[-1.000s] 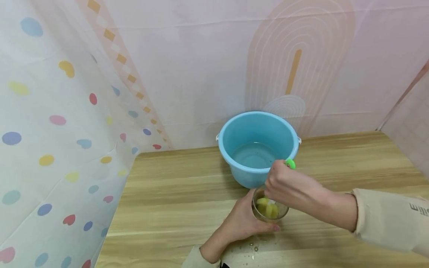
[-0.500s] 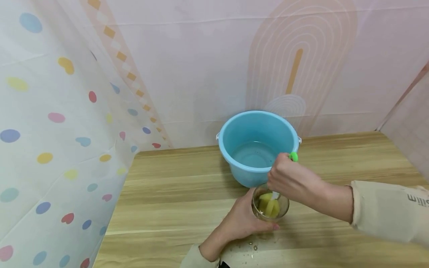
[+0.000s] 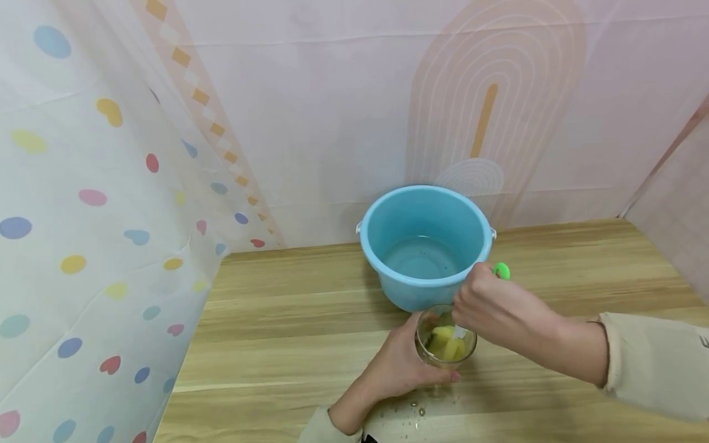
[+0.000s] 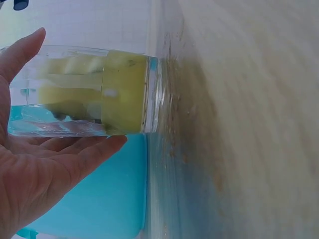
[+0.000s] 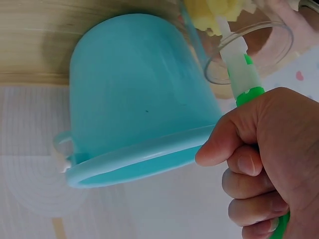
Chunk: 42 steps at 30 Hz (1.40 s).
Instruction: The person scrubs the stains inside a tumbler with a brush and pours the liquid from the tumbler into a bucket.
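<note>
Upright on the table stands a clear drinking glass (image 4: pixel 153 97), its base low against the wood in the left wrist view. My left hand (image 3: pixel 396 363) holds it from the left, with the thumb on the near side and the fingers on the far side. A cup brush (image 5: pixel 244 74) with a white and green handle goes down through the rim. Its yellow sponge head (image 4: pixel 122 92) sits inside, pressed against the glass wall near the bottom. My right hand (image 3: pixel 506 311) grips the handle in a fist, and the green handle end (image 3: pixel 501 271) pokes out above.
Right behind the glass is a light blue bucket (image 3: pixel 399 292) with shallow water in it. Water drops (image 3: pixel 422 411) lie on the wooden table (image 3: pixel 277 344) in front of the glass. Patterned cloth (image 3: pixel 310 123) hangs along the back and left.
My right hand and the brush handle shift slightly up, then down and to the right, while the sponge moves about inside the glass. The left hand and glass stay nearly in place.
</note>
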Tool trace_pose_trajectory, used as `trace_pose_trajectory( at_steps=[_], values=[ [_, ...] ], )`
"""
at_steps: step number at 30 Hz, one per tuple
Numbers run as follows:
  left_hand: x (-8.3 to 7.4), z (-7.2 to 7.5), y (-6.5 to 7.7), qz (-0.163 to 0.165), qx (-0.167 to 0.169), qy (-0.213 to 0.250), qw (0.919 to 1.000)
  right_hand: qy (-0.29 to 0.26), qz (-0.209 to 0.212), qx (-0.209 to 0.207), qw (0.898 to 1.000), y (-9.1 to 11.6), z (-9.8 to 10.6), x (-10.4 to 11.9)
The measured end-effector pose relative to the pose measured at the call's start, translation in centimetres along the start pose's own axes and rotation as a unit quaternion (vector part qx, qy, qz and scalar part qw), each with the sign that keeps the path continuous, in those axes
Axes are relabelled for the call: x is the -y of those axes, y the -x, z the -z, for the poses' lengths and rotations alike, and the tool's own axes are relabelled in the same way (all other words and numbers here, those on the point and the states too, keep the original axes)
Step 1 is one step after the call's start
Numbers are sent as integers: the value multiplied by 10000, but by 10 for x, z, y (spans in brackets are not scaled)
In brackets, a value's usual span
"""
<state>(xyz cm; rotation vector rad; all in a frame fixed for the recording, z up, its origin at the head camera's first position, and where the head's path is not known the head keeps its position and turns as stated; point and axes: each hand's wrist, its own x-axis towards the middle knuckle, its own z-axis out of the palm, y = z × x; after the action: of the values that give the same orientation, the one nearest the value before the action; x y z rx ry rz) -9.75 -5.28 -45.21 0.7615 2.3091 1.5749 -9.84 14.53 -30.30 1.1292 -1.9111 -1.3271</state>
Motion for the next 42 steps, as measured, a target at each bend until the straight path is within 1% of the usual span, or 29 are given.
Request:
trace_pose_trajectory(
  at_steps=[6, 10, 16, 22, 27, 32, 42],
  values=[
    [0, 0, 0, 8, 6, -106, 9999, 164, 97, -145, 9997, -2, 9, -1],
    [0, 1, 1, -48, 25, -61, 10000, 295, 230, -178, 9991, -5, 14, -3],
    [1, 0, 2, -26, 26, 57, 10000, 377, 259, -274, 9986, -12, 16, -4],
    [1, 0, 2, 24, 98, 252, 9996, 235, 255, -273, 9990, -17, 11, -5],
    [0, 0, 1, 67, 82, 144, 9998, 32, 189, -301, 9994, -20, 6, -7],
    [1, 1, 0, 43, 79, 105, 9999, -120, 25, -302, 9995, -21, 0, -9],
    [0, 0, -1, -68, 84, 67, 9999, -437, -186, -148, 9988, -10, -14, -9]
  ],
)
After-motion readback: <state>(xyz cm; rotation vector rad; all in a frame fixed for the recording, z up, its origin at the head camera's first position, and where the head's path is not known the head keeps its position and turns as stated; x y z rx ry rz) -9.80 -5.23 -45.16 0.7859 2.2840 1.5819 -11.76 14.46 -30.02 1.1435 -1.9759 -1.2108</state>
